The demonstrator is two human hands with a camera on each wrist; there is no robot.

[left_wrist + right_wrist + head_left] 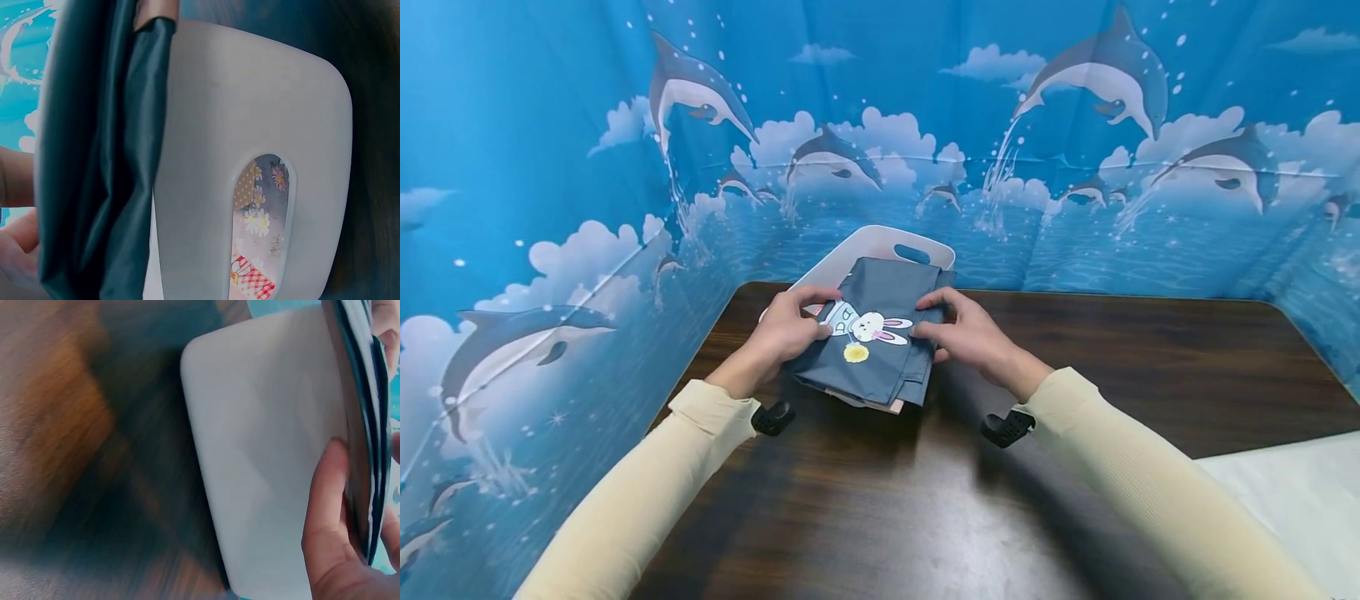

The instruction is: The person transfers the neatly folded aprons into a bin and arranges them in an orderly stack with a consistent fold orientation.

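Observation:
A folded dark grey cloth (880,283) printed with a white rabbit and a yellow flower is held over a white plastic basket (917,242). At the cloth's left side, my left hand (786,329) pinches it, thumb on the print. The right hand (966,329) grips its right edge, thumb on top and fingers underneath. Seen edge-on in the right wrist view, the cloth (375,437) shows several layers between the right hand's fingers (328,487) and thumb. A beige corner (896,407) sticks out under the front edge.
Through the basket's handle slot in the left wrist view, floral and checked fabric (256,250) shows. The basket stands on a dark wooden table (1075,358) near its back left corner. A dolphin-print curtain (880,100) hangs behind and to the left. White material (1292,483) lies at the right.

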